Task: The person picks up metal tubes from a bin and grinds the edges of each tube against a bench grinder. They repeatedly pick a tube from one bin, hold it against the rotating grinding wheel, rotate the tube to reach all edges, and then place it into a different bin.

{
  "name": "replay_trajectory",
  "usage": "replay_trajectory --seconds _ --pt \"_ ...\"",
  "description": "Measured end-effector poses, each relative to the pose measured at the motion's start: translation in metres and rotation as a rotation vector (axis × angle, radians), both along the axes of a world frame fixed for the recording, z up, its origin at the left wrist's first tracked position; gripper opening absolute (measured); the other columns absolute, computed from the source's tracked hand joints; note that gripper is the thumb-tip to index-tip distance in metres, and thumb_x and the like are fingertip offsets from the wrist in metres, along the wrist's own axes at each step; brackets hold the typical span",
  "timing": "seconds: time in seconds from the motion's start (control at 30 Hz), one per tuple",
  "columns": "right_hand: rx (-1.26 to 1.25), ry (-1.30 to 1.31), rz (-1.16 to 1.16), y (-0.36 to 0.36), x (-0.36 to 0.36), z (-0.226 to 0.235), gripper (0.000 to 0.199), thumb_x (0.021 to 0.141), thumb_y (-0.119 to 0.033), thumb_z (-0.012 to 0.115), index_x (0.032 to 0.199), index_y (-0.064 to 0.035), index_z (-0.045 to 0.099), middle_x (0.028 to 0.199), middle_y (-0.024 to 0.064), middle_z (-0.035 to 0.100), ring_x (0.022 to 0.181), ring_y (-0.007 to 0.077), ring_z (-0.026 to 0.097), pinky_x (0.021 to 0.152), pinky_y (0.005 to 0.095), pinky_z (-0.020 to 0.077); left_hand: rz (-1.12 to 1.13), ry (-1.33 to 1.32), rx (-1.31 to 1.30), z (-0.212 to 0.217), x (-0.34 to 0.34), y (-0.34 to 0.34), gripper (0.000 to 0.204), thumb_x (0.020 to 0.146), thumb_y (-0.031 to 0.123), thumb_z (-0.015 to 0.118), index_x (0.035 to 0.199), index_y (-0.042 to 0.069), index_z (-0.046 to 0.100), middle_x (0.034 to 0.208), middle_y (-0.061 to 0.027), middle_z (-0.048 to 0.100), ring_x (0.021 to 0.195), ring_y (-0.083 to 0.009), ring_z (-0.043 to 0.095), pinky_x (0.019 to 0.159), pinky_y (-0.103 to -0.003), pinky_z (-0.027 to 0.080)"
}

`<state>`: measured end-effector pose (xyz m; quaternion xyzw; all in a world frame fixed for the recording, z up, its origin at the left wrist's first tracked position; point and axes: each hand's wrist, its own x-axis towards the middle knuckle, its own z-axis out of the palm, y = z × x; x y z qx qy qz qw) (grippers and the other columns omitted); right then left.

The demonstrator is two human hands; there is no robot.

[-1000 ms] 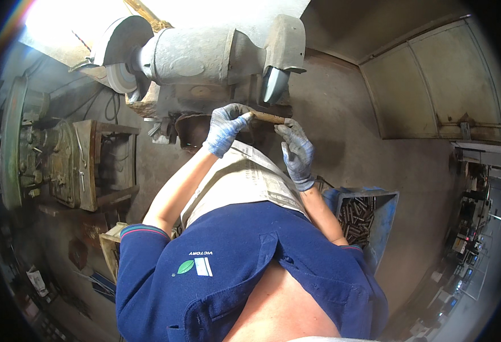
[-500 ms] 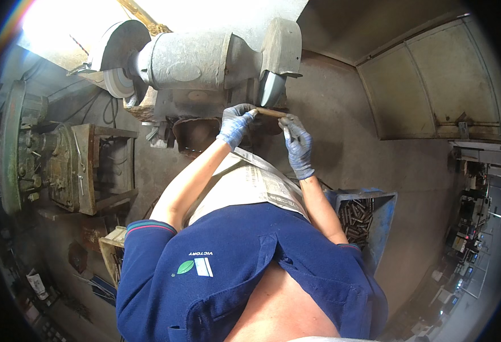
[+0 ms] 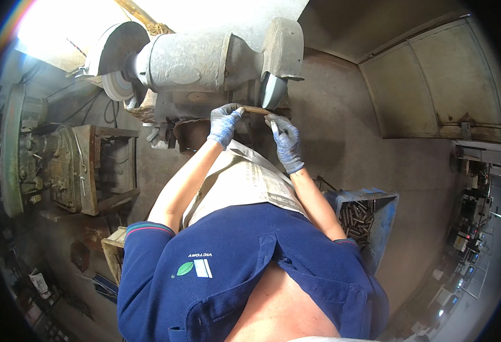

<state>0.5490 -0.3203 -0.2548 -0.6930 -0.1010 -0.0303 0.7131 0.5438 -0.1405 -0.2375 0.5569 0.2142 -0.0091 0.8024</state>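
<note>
Between my hands a thin brownish metal rod (image 3: 256, 110) lies nearly level, just below the right wheel (image 3: 273, 91) of a bench grinder (image 3: 187, 60). My left hand (image 3: 225, 124), in a blue and grey glove, pinches the rod's left end. The right end is pinched by my right hand (image 3: 285, 142), gloved the same way. The rod's right part is at the wheel's lower edge; whether they touch I cannot tell.
A blue bin (image 3: 384, 219) of several short metal rods stands by my right elbow. At the grinder's left end is a second, pale wheel (image 3: 117, 85). A greenish machine (image 3: 56, 165) stands to the left. A wooden box (image 3: 113, 251) is beside my left sleeve.
Both hands have moved a little left, carrying the rod along the lower edge of the wheel. Both still grip its ends.
</note>
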Motion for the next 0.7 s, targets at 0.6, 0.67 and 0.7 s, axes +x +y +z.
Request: replay_trajectory --seconds 0.6,0.67,0.7 --pt "-0.071 0.147 0.023 -0.027 0.005 -0.009 0.020 0.090 -0.009 0.055 0.103 0.0044 0.062 0.100 0.0125 0.064 0.093 0.0192 0.061 0.089 0.0319 0.0481 -0.042 0.066 0.067 0.012 0.010 -0.023 0.009 0.084 0.003 0.061 0.084 -0.005 0.065 0.075 -0.0073 0.065 0.064 -0.0121 0.059 0.060 -0.025 0.050" --pt "-0.042 0.147 0.050 -0.018 0.004 -0.008 0.021 0.090 -0.010 0.055 0.105 0.0044 0.061 0.101 0.0129 0.064 0.094 0.0196 0.061 0.089 0.0322 0.0480 -0.026 0.071 0.065 0.015 0.009 -0.015 0.009 0.084 0.003 0.061 0.085 -0.005 0.065 0.075 -0.0074 0.065 0.064 -0.0120 0.059 0.061 -0.025 0.050" --pt "-0.030 0.149 0.069 -0.012 0.004 -0.007 0.022 0.090 -0.010 0.055 0.106 0.0043 0.061 0.101 0.0132 0.064 0.095 0.0199 0.061 0.089 0.0324 0.0480 -0.012 0.075 0.063 0.015 0.007 -0.009 0.009 0.084 0.003 0.061 0.085 -0.005 0.065 0.075 -0.0074 0.065 0.064 -0.0119 0.059 0.061 -0.025 0.050"
